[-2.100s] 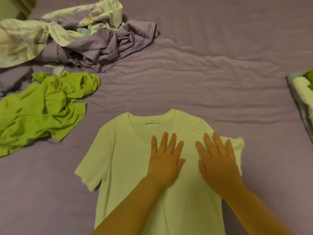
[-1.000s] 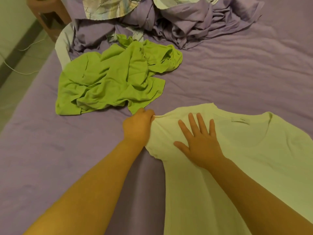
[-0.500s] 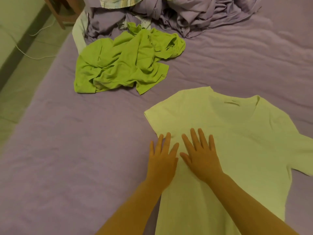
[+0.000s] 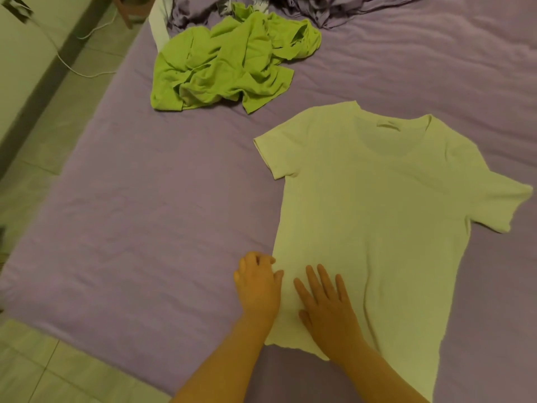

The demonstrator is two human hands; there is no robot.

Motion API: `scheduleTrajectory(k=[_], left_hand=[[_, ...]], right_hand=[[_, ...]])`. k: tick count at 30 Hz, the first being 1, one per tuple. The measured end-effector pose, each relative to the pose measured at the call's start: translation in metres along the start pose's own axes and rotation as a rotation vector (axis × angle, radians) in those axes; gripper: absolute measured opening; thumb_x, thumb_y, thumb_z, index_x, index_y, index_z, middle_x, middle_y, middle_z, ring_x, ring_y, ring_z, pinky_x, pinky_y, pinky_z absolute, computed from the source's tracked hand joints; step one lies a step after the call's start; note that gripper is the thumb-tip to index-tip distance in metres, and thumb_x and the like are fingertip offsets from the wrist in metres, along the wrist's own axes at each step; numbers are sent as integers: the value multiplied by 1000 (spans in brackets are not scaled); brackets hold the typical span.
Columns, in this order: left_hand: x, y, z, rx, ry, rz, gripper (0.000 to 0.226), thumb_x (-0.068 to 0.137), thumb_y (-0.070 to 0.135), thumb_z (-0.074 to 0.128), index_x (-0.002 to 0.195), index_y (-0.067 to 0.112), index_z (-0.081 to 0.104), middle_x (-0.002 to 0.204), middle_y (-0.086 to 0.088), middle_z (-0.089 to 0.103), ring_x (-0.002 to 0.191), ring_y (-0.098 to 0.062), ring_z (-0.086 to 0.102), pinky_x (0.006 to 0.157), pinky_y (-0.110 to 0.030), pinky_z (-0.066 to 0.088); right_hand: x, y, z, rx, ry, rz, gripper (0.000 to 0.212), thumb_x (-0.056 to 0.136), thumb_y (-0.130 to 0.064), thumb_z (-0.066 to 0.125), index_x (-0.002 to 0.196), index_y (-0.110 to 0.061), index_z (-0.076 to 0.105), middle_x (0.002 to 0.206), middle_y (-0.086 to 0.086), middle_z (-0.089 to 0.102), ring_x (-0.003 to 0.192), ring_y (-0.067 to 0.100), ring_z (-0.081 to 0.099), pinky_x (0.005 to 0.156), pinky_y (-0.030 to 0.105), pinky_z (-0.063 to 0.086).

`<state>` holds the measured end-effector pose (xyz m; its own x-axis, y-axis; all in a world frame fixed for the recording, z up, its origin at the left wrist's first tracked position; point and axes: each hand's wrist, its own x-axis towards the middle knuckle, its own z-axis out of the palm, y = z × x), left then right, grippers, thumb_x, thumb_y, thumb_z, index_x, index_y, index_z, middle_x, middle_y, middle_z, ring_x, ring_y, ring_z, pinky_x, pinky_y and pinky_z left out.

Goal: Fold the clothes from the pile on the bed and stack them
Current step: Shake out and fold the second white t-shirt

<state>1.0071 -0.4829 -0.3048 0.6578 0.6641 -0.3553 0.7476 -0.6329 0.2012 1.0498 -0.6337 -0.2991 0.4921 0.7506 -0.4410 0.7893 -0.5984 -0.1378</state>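
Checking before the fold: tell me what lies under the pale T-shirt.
The pale short-sleeved T-shirt lies flat on the purple bedsheet. Anything beneath it is covered.

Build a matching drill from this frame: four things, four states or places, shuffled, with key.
Things
1. pale T-shirt
2. bright green garment
3. left hand
4. right hand

States
A. crumpled in a heap beyond the shirt
B. flat on the shirt, fingers spread
C. spread out front up on the purple bed sheet
D. fingers curled at the shirt's side edge

Pairs: 1-C, 2-A, 3-D, 4-B
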Motion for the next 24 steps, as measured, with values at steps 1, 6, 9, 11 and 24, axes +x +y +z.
scheduleTrajectory(k=[1, 6, 9, 11, 24], left_hand=[[-5, -3, 1, -11, -14, -26, 28, 92, 43, 54, 115, 27, 57, 120, 5, 48, 112, -14, 43, 91, -26, 33], [-23, -8, 7, -89, -68, -106, 22, 90, 44, 57, 101, 26, 62, 111, 4, 53, 107, -16, 48, 91, -30, 39], [-23, -9, 6, -203, -122, -130, 13, 90, 36, 59, 89, 24, 64, 99, 3, 64, 92, -17, 57, 84, -36, 46], [-18, -16, -1, -381, -156, -177, 14, 90, 30, 61, 77, 24, 61, 86, 0, 66, 77, -19, 58, 75, -36, 50], [-40, -42, -2, -601, -225, -160, 30, 89, 33, 62, 110, 18, 48, 96, 6, 55, 88, -18, 56, 73, -31, 46]], right_hand=[[-3, -1, 1, 16, -11, -2, 62, 68, -38, 79, 124, -17, 63, 134, 15, 55, 123, 37, 51, 104, 59, 34], [-13, -8, 3, 25, -4, 60, 50, 77, -37, 69, 123, -17, 64, 132, 14, 56, 121, 37, 53, 92, 57, 46], [-17, -17, 9, 66, -9, 106, 52, 85, -34, 33, 124, -16, 63, 133, 15, 55, 122, 38, 52, 94, 57, 44], [-19, -23, 10, 100, 7, 134, 54, 85, -34, 30, 122, -15, 64, 132, 16, 56, 121, 39, 52, 93, 57, 45], [-36, -69, 35, 173, -25, 211, 73, 98, -50, 0, 133, -15, 53, 140, 13, 48, 129, 37, 45, 101, 58, 37]])
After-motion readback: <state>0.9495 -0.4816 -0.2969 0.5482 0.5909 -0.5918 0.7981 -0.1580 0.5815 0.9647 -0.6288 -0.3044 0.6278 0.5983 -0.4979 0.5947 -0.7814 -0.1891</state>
